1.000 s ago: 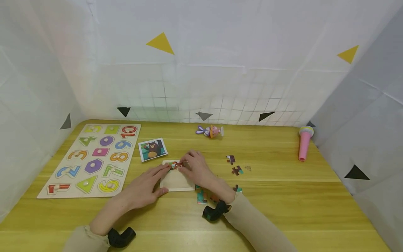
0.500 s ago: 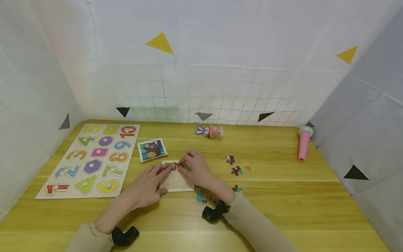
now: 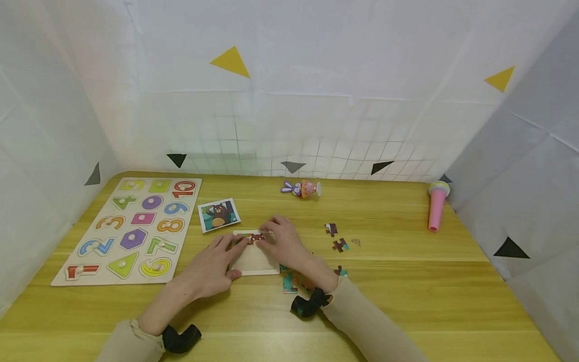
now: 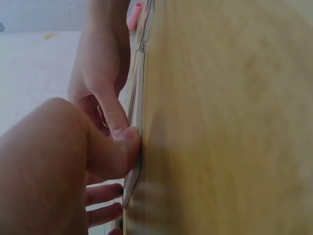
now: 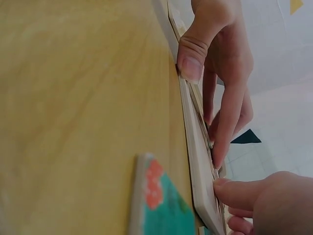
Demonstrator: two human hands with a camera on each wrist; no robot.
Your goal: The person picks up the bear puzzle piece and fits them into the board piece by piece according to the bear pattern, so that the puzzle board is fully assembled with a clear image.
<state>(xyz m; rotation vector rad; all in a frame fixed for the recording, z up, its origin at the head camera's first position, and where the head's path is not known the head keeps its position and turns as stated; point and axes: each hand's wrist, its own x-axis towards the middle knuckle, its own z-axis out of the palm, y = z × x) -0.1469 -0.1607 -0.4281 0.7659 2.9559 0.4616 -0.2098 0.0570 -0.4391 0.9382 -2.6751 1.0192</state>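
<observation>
A small wooden puzzle tray (image 3: 255, 261) lies in front of me in the head view, with a short row of joined jigsaw pieces (image 3: 250, 238) along its far edge. My left hand (image 3: 205, 266) rests over the tray's left side. Its index finger reaches the pieces, and its thumb touches the tray's near left corner, as the right wrist view also shows with the left thumb (image 5: 190, 63). At the far right of the row, my right hand (image 3: 286, 244) pinches a brown puzzle piece (image 3: 259, 237) between thumb and index finger. The fingers partly cover this piece.
Several loose pieces (image 3: 289, 284) lie right of the tray, some under my right wrist; another piece (image 3: 331, 229) lies farther off. A bear picture card (image 3: 220, 215) and a number board (image 3: 131, 231) are left. A rabbit toy (image 3: 302, 189) and pink microphone (image 3: 437, 206) stand behind.
My left hand has shifted slightly right, its index finger moving farther along the row of pieces. The right hand stays almost still at the row's right end.
</observation>
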